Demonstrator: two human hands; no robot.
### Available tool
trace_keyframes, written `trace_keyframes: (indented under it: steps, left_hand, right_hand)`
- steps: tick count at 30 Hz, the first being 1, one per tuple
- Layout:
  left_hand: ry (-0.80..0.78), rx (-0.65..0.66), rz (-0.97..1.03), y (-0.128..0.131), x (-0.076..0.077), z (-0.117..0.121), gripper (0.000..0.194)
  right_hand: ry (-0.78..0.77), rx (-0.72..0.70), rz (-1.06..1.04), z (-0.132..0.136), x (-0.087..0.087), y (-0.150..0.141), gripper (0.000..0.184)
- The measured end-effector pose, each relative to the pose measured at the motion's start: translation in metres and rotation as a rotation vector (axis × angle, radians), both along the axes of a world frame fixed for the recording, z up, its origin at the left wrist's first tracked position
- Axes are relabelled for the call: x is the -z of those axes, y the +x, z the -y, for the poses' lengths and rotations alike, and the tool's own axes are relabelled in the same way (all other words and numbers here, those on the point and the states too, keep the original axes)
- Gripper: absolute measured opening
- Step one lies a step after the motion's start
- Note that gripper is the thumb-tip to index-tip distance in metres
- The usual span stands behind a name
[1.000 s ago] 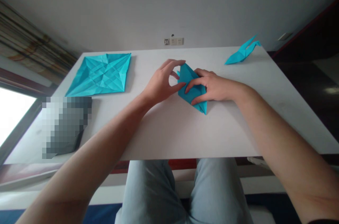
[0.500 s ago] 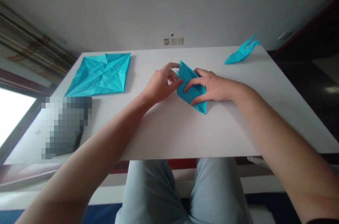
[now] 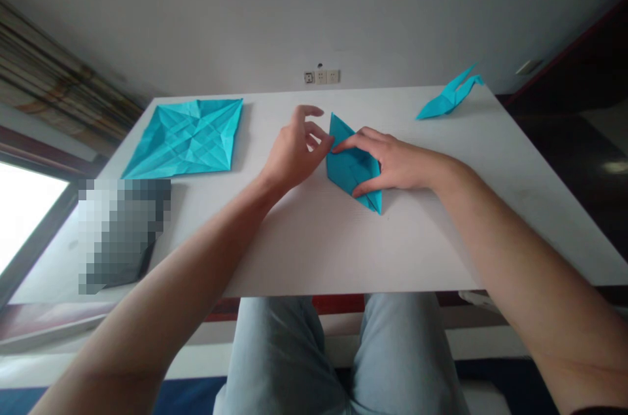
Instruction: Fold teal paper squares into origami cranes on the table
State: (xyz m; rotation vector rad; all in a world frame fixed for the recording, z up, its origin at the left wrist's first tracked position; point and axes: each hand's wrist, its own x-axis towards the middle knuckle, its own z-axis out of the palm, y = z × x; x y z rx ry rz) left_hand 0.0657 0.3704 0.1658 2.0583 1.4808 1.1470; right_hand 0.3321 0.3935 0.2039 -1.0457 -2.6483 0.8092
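Note:
A folded blue origami paper (image 3: 360,169) with a pointed top lies on the table in front of me. My right hand (image 3: 387,156) reaches over it from the right, holding it with the thumb low on the paper and the index finger at its left edge. At that same edge, the thumb tip of my left hand (image 3: 301,143) touches or nearly touches the paper. Its index finger is raised away and the other fingers are loosely curled. The paper's underside is hidden.
An unfolded, creased blue sheet (image 3: 189,137) lies at the table's back left. A folded blue paper crane (image 3: 449,97) stands at the back right. A pixelated dark object (image 3: 125,232) is near the left edge of the white table (image 3: 304,258). Sockets (image 3: 320,77) are on the wall.
My left index finger has come off the paper and lifted up and left. My right index finger has slid up and left to the paper's left edge.

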Motion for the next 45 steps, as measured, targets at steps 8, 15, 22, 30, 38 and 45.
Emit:
trace_keyframes:
  steps: [8,15,22,30,38,45]
  left_hand:
    - [-0.034,0.136,-0.031,-0.004,0.007,0.001,0.056]
    - [-0.029,0.198,-0.277,-0.006,-0.005,0.004,0.025]
    - [-0.039,0.137,-0.401,-0.006,0.002,0.007,0.056]
    - [-0.042,0.107,-0.445,-0.003,0.001,0.01,0.068]
    - [-0.082,0.122,-0.457,-0.004,-0.006,0.009,0.058]
    - [-0.05,0.174,-0.484,-0.007,-0.008,0.009,0.053]
  right_hand:
    - [-0.03,0.049,-0.097,0.001,0.006,0.003,0.116]
    - [-0.105,0.053,-0.183,-0.008,0.011,0.01,0.104]
    - [-0.107,0.023,-0.152,-0.022,0.003,0.019,0.031]
    - [-0.034,-0.02,-0.13,-0.021,0.01,0.019,0.032]
    - [0.022,-0.023,-0.1,-0.027,0.015,0.023,0.054]
    - [0.103,-0.015,-0.02,-0.026,0.02,0.024,0.071]
